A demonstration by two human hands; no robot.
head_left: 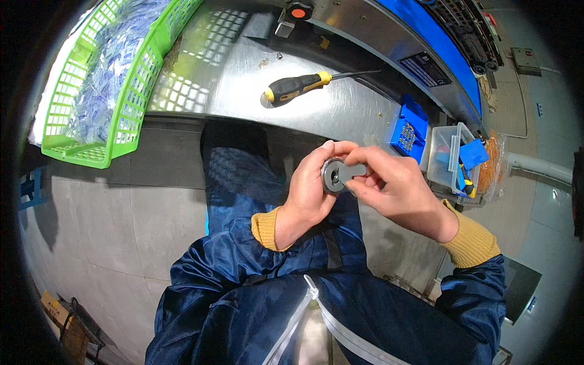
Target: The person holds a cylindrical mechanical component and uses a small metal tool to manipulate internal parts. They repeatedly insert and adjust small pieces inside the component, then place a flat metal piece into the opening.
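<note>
My left hand [309, 190] is closed around a round metal part [332, 176] with a thick rim and a dark opening in its face. Between the thumb and fingers of my right hand [395, 188] is a small flat grey piece [353, 171] with a rounded end, shaped somewhat like a key. Its narrow end meets the round part's face; whether it goes into the opening I cannot tell. Both hands are over my lap, just off the metal bench's front edge. A screwdriver [298, 87] with a black and yellow handle lies on the bench beyond them.
The metal bench [237, 79] bears a green basket [125, 121] of small clear-and-blue packets at the left. To the right are an open blue case of bits [409, 131] and a clear plastic box [443, 159] with tools. A machine with an orange-centred knob [298, 12] stands behind.
</note>
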